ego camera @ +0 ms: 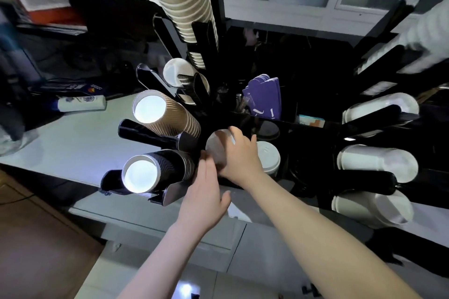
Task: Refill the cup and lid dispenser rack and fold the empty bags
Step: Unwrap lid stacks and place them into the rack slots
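At far left a white tube (pixel 81 103) lies on the pale surface (pixel 80 138). The black dispenser rack (pixel 145 132) holds a stack of brown ribbed cups (pixel 167 114) and, nearer, a stack of black ribbed cups (pixel 155 171), both with open mouths toward the camera. The left hand (pixel 204 192) is open with straight fingers beside a white stack of lids (pixel 217 147) low in the rack's middle. The right hand (pixel 239 155) has its fingers curled over that stack, gripping it. More white lids (pixel 268 156) sit just right, and white lid stacks (pixel 379 161) fill the right-hand holders
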Tool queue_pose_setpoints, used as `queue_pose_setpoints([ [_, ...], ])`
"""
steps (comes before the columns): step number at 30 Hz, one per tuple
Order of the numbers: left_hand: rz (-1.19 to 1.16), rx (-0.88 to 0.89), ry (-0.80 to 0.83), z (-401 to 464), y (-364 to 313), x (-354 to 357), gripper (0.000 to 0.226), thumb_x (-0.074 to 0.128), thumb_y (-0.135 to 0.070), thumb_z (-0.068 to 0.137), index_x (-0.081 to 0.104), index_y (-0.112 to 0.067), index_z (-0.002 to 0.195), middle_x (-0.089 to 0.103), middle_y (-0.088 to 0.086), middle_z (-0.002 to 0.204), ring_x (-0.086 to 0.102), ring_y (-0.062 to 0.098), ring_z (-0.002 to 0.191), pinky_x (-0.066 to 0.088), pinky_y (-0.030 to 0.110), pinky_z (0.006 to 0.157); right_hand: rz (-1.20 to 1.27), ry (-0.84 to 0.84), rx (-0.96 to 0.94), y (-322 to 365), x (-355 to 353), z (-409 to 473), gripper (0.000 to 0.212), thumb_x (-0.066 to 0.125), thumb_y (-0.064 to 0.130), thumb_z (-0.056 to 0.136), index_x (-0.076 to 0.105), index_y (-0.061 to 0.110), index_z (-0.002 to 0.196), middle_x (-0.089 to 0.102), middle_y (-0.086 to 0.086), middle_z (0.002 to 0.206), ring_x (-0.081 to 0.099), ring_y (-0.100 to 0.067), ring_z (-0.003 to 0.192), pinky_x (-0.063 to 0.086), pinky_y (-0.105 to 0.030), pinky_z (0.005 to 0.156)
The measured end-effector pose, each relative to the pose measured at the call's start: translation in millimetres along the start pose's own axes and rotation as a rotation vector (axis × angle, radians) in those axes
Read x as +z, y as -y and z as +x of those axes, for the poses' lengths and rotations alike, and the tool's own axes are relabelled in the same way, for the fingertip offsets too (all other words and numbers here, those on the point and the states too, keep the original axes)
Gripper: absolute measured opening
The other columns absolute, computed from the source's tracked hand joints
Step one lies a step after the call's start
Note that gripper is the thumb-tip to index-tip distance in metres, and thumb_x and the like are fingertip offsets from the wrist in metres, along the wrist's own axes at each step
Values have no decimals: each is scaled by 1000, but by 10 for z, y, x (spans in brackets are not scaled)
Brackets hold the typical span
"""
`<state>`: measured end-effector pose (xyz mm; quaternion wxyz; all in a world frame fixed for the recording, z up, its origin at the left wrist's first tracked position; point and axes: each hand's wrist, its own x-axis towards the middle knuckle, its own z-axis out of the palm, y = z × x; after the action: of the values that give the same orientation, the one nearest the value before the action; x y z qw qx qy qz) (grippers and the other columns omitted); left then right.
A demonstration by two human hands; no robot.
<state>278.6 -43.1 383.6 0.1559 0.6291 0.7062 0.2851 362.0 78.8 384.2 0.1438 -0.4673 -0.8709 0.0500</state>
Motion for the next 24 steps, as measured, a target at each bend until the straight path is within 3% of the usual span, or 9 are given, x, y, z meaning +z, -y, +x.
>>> queue_pose_setpoints([
  [4,61,-55,56,-15,61,40,93,57,-30,91,-11,-11,151,-13,2,160,26,28,140,37,35,104,-167,16,-36,-9,138,-2,70,65,50,78,39,22,137,36,-3,137,43,-24,122,0,-61,112],
  [6,82,-58,68,-15,88,75,92,57,-30,90,-10,-13,151,-14,1,160,28,29,139,36,35,102,-252,49,-93,-42,175,-22,68,65,43,82,36,22,140,34,-4,143,28,-23,134,-6,-64,110],
  [10,154,-32,68,8,136,136,88,56,-31,88,-3,-17,151,-15,-3,159,33,28,135,41,35,93,-298,105,-158,-76,112,-76,82,66,47,78,30,19,146,6,-9,158,-5,-29,145,-6,-63,110],
  [12,190,-17,60,31,152,161,84,55,-32,88,0,-19,151,-16,-4,159,30,26,137,43,35,89,-210,60,-155,-102,24,-139,74,65,41,77,37,17,142,16,-8,155,4,-28,144,-3,-60,112],
  [14,226,-1,59,66,159,184,81,54,-31,89,2,-23,151,-17,-6,158,11,20,144,45,36,92,-111,-18,-169,-163,-65,-248,56,64,28,78,52,14,130,38,-7,142,25,-27,137,1,-57,114],
  [16,268,15,72,119,152,197,81,53,-29,88,1,-27,151,-17,-7,158,-8,16,146,46,38,95,-40,-147,-140,-245,-113,-365,37,65,14,75,65,12,113,55,-6,121,45,-28,122,14,-58,113],
  [18,298,24,96,192,140,208,83,52,-25,87,0,-30,151,-16,-6,158,-13,15,145,41,38,102,8,-258,-37,-330,-141,-438,31,64,6,74,70,11,104,60,-6,111,54,-30,111,28,-55,108],
  [21,384,39,153,314,122,236,82,53,-25,88,1,-27,152,-13,2,160,-13,23,146,13,43,118,10,-179,127,-428,-153,-501,37,53,12,86,62,12,122,53,-5,132,44,-27,126,19,-48,113],
  [24,444,31,206,381,123,277,81,53,-28,90,0,-26,152,-15,6,160,-14,28,147,3,45,118,-44,-64,167,-499,-126,-549,45,43,20,93,47,16,138,39,-3,148,30,-25,137,9,-47,116],
])
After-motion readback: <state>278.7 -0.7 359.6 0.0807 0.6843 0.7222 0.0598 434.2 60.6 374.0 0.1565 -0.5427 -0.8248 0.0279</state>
